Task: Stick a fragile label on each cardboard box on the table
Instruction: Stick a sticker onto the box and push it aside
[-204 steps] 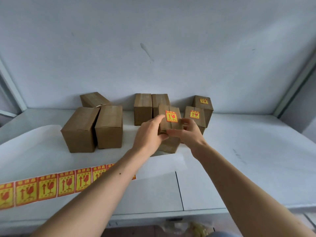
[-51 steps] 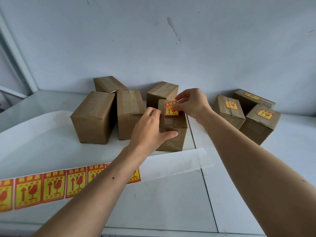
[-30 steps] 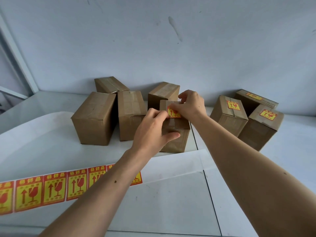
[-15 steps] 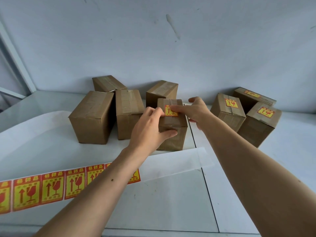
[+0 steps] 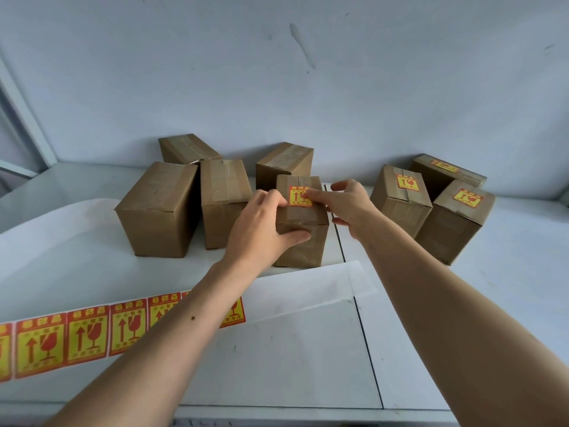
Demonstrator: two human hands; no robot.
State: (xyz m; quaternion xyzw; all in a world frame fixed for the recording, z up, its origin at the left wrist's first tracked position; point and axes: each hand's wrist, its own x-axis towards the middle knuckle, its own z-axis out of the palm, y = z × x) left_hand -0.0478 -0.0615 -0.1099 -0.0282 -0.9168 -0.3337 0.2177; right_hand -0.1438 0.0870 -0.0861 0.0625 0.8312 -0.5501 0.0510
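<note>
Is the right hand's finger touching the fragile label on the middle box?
Touching. The head view shows the right hand with a fingertip laid on the fragile label atop the middle box.

Eight cardboard boxes (four labelled), two hands, one strip of fragile labels

The setting is a packing or dispatch workstation. A white table, built from flat panels with visible seams, stands against a plain painted wall. Sealed cardboard boxes of similar size are grouped at the rear of the surface. A strip of fragile labels on white backing paper lies along the front. A pale frame upright borders the left side.
</note>
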